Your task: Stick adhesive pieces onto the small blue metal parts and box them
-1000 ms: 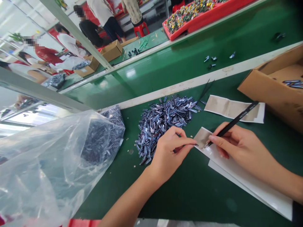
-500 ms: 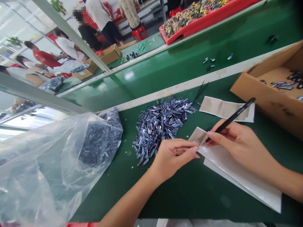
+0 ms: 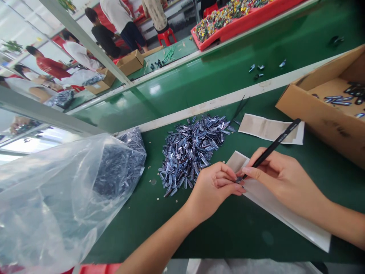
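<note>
My right hand (image 3: 281, 179) is closed around black tweezers (image 3: 275, 145), held like a pen with the tips pointing down-left. Those tips meet the fingertips of my left hand (image 3: 212, 190), which pinches a small dark piece (image 3: 238, 179), mostly hidden by the fingers. Beneath both hands lies a long white sheet (image 3: 296, 219) with a beige-grey far end. Just left of them, a pile of small shiny blue-purple metal pieces (image 3: 189, 150) is spread on the green table (image 3: 228, 236). A second beige-grey strip (image 3: 261, 128) lies beyond my right hand.
A clear plastic bag (image 3: 65, 198) with similar pieces fills the left side. At right stands a cardboard box (image 3: 316, 114) with dark shiny parts inside. Another dark pair of tweezers (image 3: 240, 107) lies behind the pile. Across the green belt (image 3: 182, 83) is a red tray (image 3: 225, 37); several people work beyond.
My left fingers now pinch a small dark piece over the sheet, with the tweezer tips at it. The tweezers and right hand have shifted slightly left; the view has moved a little.
</note>
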{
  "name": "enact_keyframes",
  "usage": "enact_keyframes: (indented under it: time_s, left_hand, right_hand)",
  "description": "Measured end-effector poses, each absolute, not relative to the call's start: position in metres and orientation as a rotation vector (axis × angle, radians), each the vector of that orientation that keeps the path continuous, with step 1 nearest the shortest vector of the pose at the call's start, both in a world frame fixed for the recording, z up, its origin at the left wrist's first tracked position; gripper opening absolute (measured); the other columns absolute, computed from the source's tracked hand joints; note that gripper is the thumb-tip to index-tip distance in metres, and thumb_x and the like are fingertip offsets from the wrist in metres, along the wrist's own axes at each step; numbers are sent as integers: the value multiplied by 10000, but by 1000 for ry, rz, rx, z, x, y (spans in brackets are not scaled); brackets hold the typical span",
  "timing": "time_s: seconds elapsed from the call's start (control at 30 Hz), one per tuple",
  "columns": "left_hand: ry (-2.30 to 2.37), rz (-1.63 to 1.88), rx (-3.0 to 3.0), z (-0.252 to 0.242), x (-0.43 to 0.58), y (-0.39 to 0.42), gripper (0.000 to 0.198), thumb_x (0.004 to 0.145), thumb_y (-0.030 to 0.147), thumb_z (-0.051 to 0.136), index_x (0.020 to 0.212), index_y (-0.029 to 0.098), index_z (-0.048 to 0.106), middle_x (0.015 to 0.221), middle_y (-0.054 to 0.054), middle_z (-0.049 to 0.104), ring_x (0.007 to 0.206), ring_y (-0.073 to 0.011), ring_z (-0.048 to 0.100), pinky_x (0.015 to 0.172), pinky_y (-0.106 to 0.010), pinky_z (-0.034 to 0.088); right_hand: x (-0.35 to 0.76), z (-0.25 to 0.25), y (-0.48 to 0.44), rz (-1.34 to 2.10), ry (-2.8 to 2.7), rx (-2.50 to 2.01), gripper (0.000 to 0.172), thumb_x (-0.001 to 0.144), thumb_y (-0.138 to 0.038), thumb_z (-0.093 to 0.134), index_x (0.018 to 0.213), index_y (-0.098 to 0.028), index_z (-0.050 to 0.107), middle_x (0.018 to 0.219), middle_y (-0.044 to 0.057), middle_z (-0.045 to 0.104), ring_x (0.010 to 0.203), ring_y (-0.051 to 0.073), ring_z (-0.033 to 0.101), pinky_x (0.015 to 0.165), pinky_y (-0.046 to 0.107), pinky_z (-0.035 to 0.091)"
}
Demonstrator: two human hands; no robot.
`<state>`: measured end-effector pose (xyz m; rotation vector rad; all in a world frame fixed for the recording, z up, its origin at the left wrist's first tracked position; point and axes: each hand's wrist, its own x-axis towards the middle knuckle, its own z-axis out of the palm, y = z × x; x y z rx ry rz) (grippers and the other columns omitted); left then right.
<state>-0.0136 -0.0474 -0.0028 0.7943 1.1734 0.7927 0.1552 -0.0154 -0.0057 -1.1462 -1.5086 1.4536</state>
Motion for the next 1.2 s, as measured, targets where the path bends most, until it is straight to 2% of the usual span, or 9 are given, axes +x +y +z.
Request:
enact_keyframes:
  time_s: [0.57, 0.7, 0.73, 0.83, 0.93, 1.07, 1.13, 1.2]
  left_hand:
    - [1168, 808, 752, -3, -12, -49, 206, 689, 71, 717, 744, 110, 522, 683, -19, 661, 680, -155, 706, 676, -236, 580]
    - [1123, 855, 717, 2, -12, -50, 199, 717, 88, 705, 788, 107, 519, 753, -23, 655, 699, -140, 699, 700, -238, 583]
    - [1103, 877, 711, 3, -11, -51, 192, 731, 97, 696, 808, 108, 519, 775, -20, 650, 703, -129, 695, 706, -237, 585]
    - [1063, 940, 711, 7, -9, -51, 196, 753, 124, 683, 866, 117, 523, 792, 2, 617, 688, -97, 673, 711, -237, 591]
    - [1080, 955, 729, 9, -7, -52, 243, 742, 147, 695, 907, 128, 517, 757, 15, 604, 650, -92, 662, 693, -242, 596]
    - [1169, 905, 829, 10, -8, -49, 272, 752, 165, 667, 978, 126, 521, 744, -9, 633, 661, -146, 691, 677, -271, 599]
    - [1245, 899, 993, 15, -11, -41, 281, 758, 167, 642, 1019, 113, 552, 749, -24, 648, 669, -156, 696, 665, -261, 591]
    - [1313, 915, 1284, 24, -8, -22, 253, 758, 154, 620, 1005, 98, 609, 764, -44, 671, 672, -148, 690, 661, -242, 575]
  right_hand:
    - [158, -11, -21, 1196, -1756, -1191, 131, 838, -329, 599, 723, -266, 596, 677, 16, 648, 599, 203, 625, 530, 348, 511]
    - [159, -14, -27, 1051, -1790, -1098, 52, 840, -254, 609, 789, -268, 604, 734, 13, 679, 646, 202, 670, 558, 334, 540]
    - [160, -16, -30, 1004, -1790, -1037, 67, 837, -207, 611, 819, -272, 603, 762, 11, 687, 698, 205, 684, 593, 331, 553]
    - [161, -19, -38, 909, -1808, -842, 252, 821, -61, 596, 926, -289, 591, 870, 13, 702, 878, 212, 689, 726, 339, 567]
    - [162, -20, -40, 916, -1804, -775, 332, 809, -14, 596, 989, -293, 581, 928, 22, 697, 915, 203, 679, 760, 341, 566]
    - [160, -17, -30, 911, -1571, -853, 190, 809, -100, 631, 920, -252, 602, 852, 25, 675, 828, 192, 691, 696, 313, 584]
    - [159, -16, -22, 1052, -1361, -986, 74, 838, -190, 626, 887, -234, 593, 846, 27, 674, 771, 183, 704, 689, 312, 597]
    - [157, -17, -15, 1258, -1168, -1077, 87, 845, -287, 629, 868, -222, 575, 822, 24, 678, 697, 180, 711, 668, 325, 609]
